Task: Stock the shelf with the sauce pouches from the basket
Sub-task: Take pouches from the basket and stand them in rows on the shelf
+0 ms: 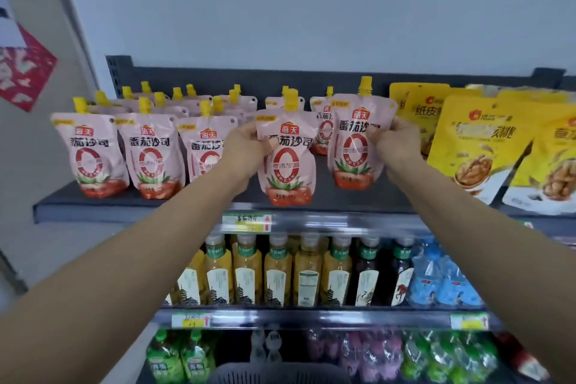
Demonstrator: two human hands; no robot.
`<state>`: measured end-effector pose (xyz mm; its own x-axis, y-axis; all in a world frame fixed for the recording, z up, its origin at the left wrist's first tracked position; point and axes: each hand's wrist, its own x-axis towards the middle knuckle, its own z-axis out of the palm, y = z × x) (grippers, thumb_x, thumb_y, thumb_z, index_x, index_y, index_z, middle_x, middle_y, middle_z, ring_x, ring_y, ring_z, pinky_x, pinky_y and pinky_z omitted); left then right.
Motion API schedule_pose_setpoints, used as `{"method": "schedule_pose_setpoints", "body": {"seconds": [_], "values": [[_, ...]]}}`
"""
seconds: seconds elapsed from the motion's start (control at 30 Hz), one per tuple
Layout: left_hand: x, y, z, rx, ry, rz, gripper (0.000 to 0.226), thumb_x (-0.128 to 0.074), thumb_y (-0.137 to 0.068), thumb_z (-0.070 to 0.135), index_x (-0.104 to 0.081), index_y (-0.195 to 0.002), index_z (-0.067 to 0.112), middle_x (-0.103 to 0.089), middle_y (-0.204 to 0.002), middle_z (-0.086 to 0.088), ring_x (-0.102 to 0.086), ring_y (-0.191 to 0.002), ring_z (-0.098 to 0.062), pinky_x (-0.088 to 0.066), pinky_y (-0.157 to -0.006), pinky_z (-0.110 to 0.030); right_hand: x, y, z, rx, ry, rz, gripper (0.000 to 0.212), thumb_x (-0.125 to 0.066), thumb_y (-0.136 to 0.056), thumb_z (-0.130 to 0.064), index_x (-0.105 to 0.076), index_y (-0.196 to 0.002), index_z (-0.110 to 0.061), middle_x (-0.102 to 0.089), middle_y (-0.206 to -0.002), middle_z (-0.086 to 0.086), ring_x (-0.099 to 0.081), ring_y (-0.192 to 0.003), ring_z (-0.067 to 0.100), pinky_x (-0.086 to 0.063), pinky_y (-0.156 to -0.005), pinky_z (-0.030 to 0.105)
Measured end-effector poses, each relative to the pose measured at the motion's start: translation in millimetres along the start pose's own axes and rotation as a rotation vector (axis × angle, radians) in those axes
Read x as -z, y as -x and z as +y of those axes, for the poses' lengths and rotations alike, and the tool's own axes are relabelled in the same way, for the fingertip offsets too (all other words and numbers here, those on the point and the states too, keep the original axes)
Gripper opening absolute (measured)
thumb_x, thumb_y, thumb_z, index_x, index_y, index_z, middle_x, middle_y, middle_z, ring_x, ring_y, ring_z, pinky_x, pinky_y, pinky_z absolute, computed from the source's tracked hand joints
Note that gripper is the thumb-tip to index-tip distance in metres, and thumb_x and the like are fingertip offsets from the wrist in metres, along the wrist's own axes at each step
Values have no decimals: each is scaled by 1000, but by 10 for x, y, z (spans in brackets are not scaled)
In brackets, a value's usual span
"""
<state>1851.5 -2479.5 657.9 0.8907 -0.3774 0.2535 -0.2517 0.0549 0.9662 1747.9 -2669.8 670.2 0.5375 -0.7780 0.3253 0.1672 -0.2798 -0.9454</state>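
On the dark top shelf (131,206) stand several pink tomato-sauce pouches (149,153) with yellow caps, in rows at the left and middle. My left hand (246,146) pinches the left edge of one pouch (288,162), held upright over the shelf's front edge. My right hand (396,143) pinches the right edge of a second pouch (358,140), upright on or just above the shelf, right of the first. The dark basket (280,374) shows only its rim at the bottom edge.
Yellow walnut snack bags (473,146) fill the top shelf's right side, close to my right hand. Below are bottled drinks (277,271) behind a price rail (311,223), and green and purple pouches lower down. A wall stands at the left.
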Motion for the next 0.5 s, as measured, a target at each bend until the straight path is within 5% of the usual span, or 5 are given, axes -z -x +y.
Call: {"method": "schedule_pose_setpoints", "body": {"seconds": [0.5], "values": [[-597,-1093,-445,101,-58,202,25,-54,-88,-1,-63,-108,12,-66,-113,-10,-62,-93,-21,-52,-71,-31,-181,-1098,486,-74,-21,-106,12,-56,-90,-8,-62,-89,-19,-67,-88,1,-65,-70,13,-53,-55,27]]}}
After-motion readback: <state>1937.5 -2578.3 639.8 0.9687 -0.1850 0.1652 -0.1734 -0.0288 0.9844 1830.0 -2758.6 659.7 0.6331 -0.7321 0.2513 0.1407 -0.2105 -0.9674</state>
